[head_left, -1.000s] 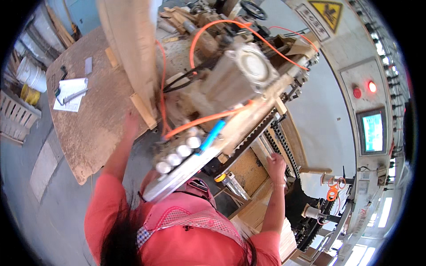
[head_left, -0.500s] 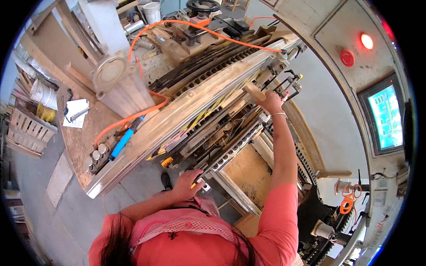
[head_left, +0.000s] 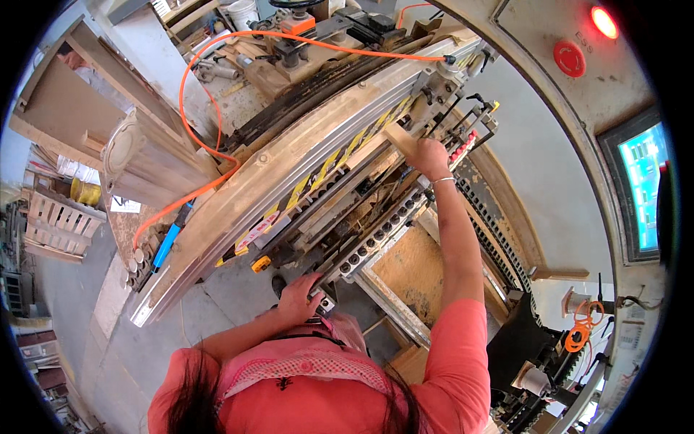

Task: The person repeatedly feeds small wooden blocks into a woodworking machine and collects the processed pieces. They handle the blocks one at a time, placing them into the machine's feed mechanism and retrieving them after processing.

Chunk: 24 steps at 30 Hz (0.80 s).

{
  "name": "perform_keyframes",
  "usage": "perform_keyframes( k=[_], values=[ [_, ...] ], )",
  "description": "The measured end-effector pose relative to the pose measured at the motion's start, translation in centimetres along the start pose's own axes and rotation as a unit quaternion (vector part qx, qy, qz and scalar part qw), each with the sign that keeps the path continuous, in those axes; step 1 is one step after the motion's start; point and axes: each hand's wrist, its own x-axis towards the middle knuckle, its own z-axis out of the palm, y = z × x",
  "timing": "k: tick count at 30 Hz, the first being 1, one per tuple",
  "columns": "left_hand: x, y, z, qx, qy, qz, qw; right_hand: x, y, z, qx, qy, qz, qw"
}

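My right hand (head_left: 431,159), with a bracelet at its wrist, is closed on a flat, pale wooden piece (head_left: 400,139). That piece lies slantwise at the far end of the woodworking machine (head_left: 354,199), beside the striped yellow-black strip (head_left: 314,177). A row of small red knobs (head_left: 463,147) sits just right of the hand. Down at the machine's near end, my left hand (head_left: 296,300) has its fingers curled at the end of a dark bar. What lies under those fingers is hidden.
A long wood-topped metal beam (head_left: 249,170) crosses at left, with an orange air hose (head_left: 189,98) looping over it. At right stands a control panel with a lit screen (head_left: 642,192) and a red stop button (head_left: 570,58). A dusty board (head_left: 408,278) lies below the rollers.
The view has shifted, so the beam and hose appear further left. My right hand has drawn away from the red knobs, uncovering them, and its fingers look more closed around the wooden piece.
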Motion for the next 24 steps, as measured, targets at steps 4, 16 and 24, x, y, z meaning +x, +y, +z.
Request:
perform_keyframes(
  k=[4,16,24],
  values=[
    [0.1,0.3,-0.3,0.014,-0.016,-0.012,1.0,0.0,-0.1,-0.4,0.016,-0.012,0.012,1.0],
    [0.0,-0.1,-0.2,0.012,-0.02,-0.011,1.0,-0.7,-0.6,-0.9,-0.017,-0.036,0.039,0.998],
    [-0.1,-0.9,0.3,0.01,-0.019,0.003,1.0,-0.9,0.7,0.3,-0.027,0.011,-0.007,1.0]
  ],
)
